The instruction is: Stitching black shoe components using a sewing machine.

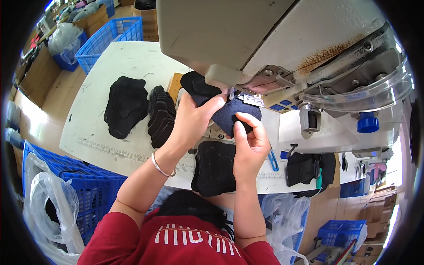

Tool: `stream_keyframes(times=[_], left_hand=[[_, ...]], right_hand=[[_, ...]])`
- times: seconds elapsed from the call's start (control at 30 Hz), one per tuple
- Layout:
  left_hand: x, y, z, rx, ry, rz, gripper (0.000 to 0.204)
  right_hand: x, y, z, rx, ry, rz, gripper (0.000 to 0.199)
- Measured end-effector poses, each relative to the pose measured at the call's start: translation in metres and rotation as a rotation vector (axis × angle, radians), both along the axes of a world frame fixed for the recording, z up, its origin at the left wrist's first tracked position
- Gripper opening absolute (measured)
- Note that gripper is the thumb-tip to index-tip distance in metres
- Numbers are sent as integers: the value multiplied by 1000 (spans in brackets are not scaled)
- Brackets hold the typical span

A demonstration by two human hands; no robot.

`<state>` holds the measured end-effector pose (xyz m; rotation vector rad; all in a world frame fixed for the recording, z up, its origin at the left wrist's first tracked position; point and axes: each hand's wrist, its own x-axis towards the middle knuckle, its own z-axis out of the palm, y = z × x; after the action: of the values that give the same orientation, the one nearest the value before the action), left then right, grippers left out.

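Observation:
A dark padded fabric piece (pixel 228 115), black at one end and navy at the other, lies under the needle area of a sewing machine (pixel 212 35). With its thumb on top, close to the presser foot (pixel 231 93), my left hand (pixel 194 118) grips the piece; its other fingers are mostly hidden. My right hand (pixel 251 148) pinches the near edge of the piece between thumb and forefinger. Just behind it, a small white printed tag or plate (pixel 253 100) shows by the needle. Below my hands, a black padded piece (pixel 215 168) lies at the table's front edge.
On the white table (pixel 88 119) are a black pile (pixel 126 107) and a row of stacked black pieces (pixel 161 115). A blue-handled tool (pixel 273 160) and a black phone-like object (pixel 300 173) lie right. Blue crates (pixel 95 190) and plastic bags (pixel 55 207) stand around.

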<state>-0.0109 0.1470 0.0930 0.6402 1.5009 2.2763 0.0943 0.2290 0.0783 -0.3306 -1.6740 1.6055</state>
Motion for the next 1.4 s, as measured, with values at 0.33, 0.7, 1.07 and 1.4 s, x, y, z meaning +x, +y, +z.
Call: stream_keyframes(times=[0.33,0.7,1.07,1.4], left_hand=[[-10,-17,0,-41,-72,5,13],[-1,-15,-2,-2,-120,41,19],[7,-18,-5,-50,-67,72,16],[12,-18,-3,-53,-78,77,17]], right_hand=[[1,12,0,8,26,12,17],[1,12,3,4,57,-19,18],[5,15,1,8,31,40,17],[2,20,3,-17,53,41,16]])
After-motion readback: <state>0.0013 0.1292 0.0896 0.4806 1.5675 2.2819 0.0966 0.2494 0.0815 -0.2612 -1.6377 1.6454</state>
